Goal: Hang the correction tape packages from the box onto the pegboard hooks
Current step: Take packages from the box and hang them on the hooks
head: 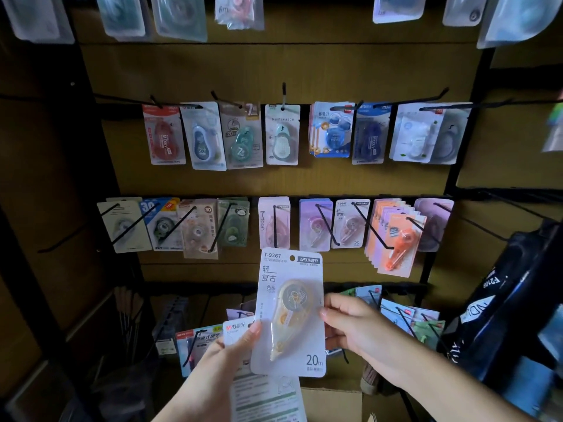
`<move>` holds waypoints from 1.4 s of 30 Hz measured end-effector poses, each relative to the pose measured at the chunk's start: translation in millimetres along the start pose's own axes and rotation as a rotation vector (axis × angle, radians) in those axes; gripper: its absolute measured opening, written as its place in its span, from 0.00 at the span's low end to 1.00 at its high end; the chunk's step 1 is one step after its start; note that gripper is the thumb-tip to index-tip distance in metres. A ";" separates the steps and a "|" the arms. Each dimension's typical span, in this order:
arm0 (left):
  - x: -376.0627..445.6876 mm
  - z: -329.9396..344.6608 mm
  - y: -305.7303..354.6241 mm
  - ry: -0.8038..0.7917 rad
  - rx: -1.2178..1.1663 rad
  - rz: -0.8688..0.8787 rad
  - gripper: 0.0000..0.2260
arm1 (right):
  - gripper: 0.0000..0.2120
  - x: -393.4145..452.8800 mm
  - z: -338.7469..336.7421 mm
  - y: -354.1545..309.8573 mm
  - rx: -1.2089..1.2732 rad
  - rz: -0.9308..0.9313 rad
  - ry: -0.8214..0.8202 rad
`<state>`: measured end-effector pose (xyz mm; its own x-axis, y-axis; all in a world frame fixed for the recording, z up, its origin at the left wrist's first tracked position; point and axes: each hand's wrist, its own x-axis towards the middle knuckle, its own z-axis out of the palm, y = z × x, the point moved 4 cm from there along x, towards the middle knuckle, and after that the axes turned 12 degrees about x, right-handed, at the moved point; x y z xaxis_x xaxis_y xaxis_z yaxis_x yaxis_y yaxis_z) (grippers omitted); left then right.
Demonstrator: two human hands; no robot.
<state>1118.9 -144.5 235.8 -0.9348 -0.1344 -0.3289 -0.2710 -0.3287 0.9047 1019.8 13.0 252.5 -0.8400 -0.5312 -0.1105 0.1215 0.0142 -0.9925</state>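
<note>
Pegboard [304,71] behind "T-9267" package [291,312]

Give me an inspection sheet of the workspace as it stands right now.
Surface: brown pegboard with rows of black hooks.
Job's things: white correction tape package held upright below the middle row, hang hole on top, not yet on a hook; more packages behind it in the left hand; cardboard box edge below.
Clutter: hanging packages fill the rows.
Hands: left hand grips the stack; right hand pinches the front package's right edge.
Cables: nothing seen.
Surroundings: dark bag at right; dim shelving at left.
</note>
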 end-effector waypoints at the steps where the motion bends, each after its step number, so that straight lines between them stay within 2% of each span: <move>1: 1.1 0.3 -0.7 0.000 0.021 -0.004 0.14 | 0.11 0.2 -0.8 2.4 -0.027 0.010 0.007; 8: 5.2 4.0 -6.9 0.021 0.091 -0.039 0.16 | 0.10 1.7 -10.5 13.9 -0.135 0.071 0.076; 13: 11.7 7.5 -5.2 0.046 0.188 -0.050 0.19 | 0.10 3.8 -17.8 10.2 -0.214 0.019 0.121; 18: 22.5 12.8 -6.6 0.083 0.197 -0.054 0.13 | 0.10 8.5 -54.8 3.4 -0.202 -0.033 0.255; 24: 33.3 37.2 -1.4 0.112 0.182 -0.006 0.18 | 0.11 -3.5 -111.4 6.4 -0.178 -0.091 0.437; 27: 38.4 48.0 -1.3 0.206 0.211 0.033 0.09 | 0.09 -11.6 -131.3 7.3 -0.162 -0.095 0.481; 30: 45.8 61.1 -8.9 0.188 0.190 0.005 0.12 | 0.10 -16.7 -146.0 8.4 -0.160 -0.124 0.523; 35: 55.3 71.4 -20.1 0.178 0.190 0.011 0.06 | 0.11 -13.6 -155.2 8.4 -0.263 -0.136 0.546; 42: 58.1 64.1 -17.5 0.201 0.221 0.021 0.07 | 0.12 -4.3 -156.1 5.3 -0.342 -0.145 0.553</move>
<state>1054.6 -86.6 218.2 -0.8825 -0.3286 -0.3365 -0.3161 -0.1154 0.9417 941.5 147.7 239.5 -0.9938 -0.0361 0.1048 -0.1108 0.2915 -0.9501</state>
